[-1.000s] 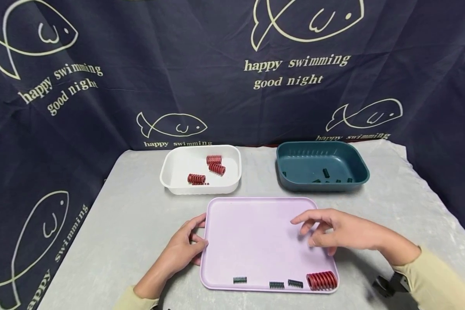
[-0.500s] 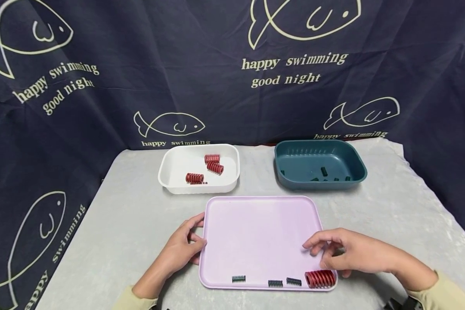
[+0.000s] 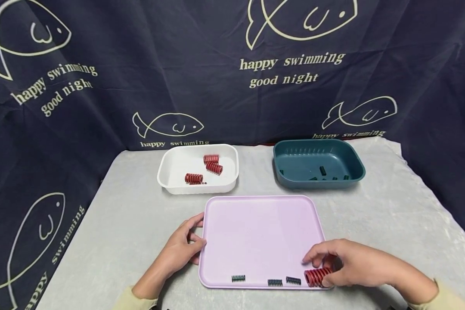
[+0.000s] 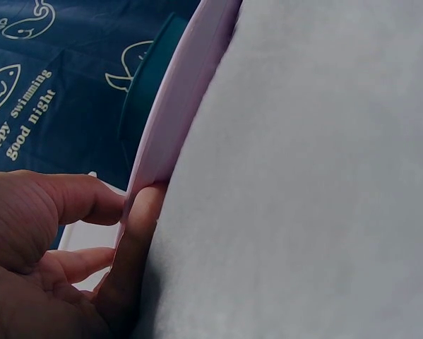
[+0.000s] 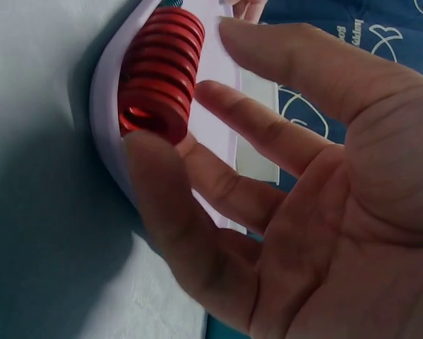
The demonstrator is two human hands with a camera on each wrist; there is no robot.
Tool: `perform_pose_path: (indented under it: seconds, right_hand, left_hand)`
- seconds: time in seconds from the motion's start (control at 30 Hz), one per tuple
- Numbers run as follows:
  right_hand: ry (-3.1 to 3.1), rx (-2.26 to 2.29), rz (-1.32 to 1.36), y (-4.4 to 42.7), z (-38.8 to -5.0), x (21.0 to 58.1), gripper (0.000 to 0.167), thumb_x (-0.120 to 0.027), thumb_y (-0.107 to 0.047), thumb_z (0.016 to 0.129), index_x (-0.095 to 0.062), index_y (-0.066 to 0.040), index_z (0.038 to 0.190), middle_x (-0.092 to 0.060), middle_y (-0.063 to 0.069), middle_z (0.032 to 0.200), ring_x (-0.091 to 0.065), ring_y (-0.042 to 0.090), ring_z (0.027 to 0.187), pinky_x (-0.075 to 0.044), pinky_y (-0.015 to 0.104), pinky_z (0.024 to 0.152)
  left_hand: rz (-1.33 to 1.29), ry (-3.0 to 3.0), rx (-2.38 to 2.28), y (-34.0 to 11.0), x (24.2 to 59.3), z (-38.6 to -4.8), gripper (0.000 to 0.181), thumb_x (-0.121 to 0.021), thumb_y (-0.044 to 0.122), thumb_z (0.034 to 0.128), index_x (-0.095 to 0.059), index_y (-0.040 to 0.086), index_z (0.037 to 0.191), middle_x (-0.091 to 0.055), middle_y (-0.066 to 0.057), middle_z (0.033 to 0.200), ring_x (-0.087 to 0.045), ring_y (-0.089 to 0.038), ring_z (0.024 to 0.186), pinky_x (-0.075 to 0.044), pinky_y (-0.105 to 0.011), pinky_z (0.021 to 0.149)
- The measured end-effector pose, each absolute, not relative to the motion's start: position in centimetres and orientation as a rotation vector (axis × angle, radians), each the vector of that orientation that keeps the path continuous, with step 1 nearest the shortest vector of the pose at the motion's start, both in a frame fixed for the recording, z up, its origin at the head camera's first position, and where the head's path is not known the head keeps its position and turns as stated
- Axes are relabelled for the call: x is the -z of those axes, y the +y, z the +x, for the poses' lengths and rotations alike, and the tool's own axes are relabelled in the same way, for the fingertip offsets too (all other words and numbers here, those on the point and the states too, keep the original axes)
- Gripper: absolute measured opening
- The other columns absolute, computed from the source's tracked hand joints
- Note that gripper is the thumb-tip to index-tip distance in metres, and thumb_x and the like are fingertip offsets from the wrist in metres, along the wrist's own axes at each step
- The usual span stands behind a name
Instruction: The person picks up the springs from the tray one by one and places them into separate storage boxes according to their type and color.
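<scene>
In the head view, my left hand grips the left rim of a lilac tray, with fingers above and below the edge in the left wrist view. My right hand is spread around a large red coil spring lying in the tray's near right corner. One fingertip is at the spring's end in the right wrist view, while other fingers stand apart from it. Small dark green springs lie along the tray's near edge: one towards the left, then a second and a third beside the red one.
Behind the tray, a white bin on the left holds several red springs. A teal bin at the back right contains several small dark springs. Pale cloth covers the table, and a navy printed curtain hangs behind.
My right hand has come down and towards me from above the tray's right side to the red spring in the corner. My left hand stays on the tray's rim.
</scene>
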State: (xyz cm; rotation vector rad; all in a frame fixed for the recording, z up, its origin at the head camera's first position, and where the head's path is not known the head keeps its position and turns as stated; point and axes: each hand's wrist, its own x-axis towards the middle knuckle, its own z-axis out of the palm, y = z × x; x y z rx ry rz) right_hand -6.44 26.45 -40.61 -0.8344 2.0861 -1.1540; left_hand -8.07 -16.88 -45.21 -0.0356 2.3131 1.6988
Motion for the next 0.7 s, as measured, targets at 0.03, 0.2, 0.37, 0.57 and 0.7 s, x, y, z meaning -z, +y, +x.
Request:
perform_pose_path:
  seconds: [0.03, 0.2, 0.37, 0.57, 0.7]
  right_hand:
    - [2.116, 1.118, -0.842, 26.34, -6.41, 40.59, 0.037, -0.081, -0.012, 0.088, -0.071, -0.020, 0.123, -0.065, -0.006, 0.100, -0.059, 0.008, 0.086, -0.050, 0.025, 0.067]
    - [2.199, 0.926, -0.742, 25.68, -6.29, 40.27, 0.043, -0.085, -0.013, 0.082, -0.072, -0.030, 0.118, -0.063, -0.014, 0.106, -0.054, 0.008, 0.091, -0.046, 0.024, 0.076]
    - [2.261, 0.794, -0.752, 25.50, -6.15, 40.06, 0.047, -0.085, -0.007, 0.081, -0.071, -0.036, 0.115, -0.062, -0.018, 0.111, -0.053, 0.007, 0.093, -0.048, 0.024, 0.079]
    - [2.238, 0.892, -0.939, 25.91, -6.40, 40.25, 0.044, -0.080, -0.005, 0.085, -0.071, -0.029, 0.120, -0.063, -0.018, 0.108, -0.054, 0.003, 0.091, -0.048, 0.024, 0.073]
    - [2.131, 1.064, -0.928, 26.17, -6.84, 40.38, 0.041, -0.075, -0.001, 0.088, -0.071, -0.022, 0.123, -0.064, -0.009, 0.102, -0.057, 0.004, 0.085, -0.050, 0.024, 0.067]
  left_hand:
    - [-0.038, 2.311, -1.704, -16.90, 45.20, -8.02, 0.072, -0.069, -0.007, 0.0873, -0.048, 0.012, 0.153, -0.051, -0.011, 0.138, -0.062, -0.022, 0.084, -0.059, -0.042, 0.046]
    - [-0.054, 2.315, -1.708, -17.02, 45.26, -8.02, 0.072, -0.068, -0.006, 0.0877, -0.048, 0.013, 0.154, -0.051, -0.010, 0.138, -0.061, -0.022, 0.088, -0.060, -0.042, 0.047]
    - [-0.045, 2.317, -1.706, -17.00, 45.25, -7.97, 0.071, -0.069, -0.005, 0.0875, -0.048, 0.012, 0.153, -0.051, -0.010, 0.138, -0.061, -0.023, 0.088, -0.060, -0.042, 0.047]
    - [-0.037, 2.318, -1.703, -16.94, 45.29, -8.01, 0.071, -0.069, -0.005, 0.0876, -0.048, 0.012, 0.153, -0.051, -0.010, 0.139, -0.061, -0.022, 0.087, -0.060, -0.042, 0.047]
    - [-0.041, 2.318, -1.699, -16.89, 45.32, -8.06, 0.071, -0.069, -0.006, 0.0878, -0.048, 0.012, 0.153, -0.051, -0.010, 0.138, -0.062, -0.022, 0.086, -0.060, -0.041, 0.047]
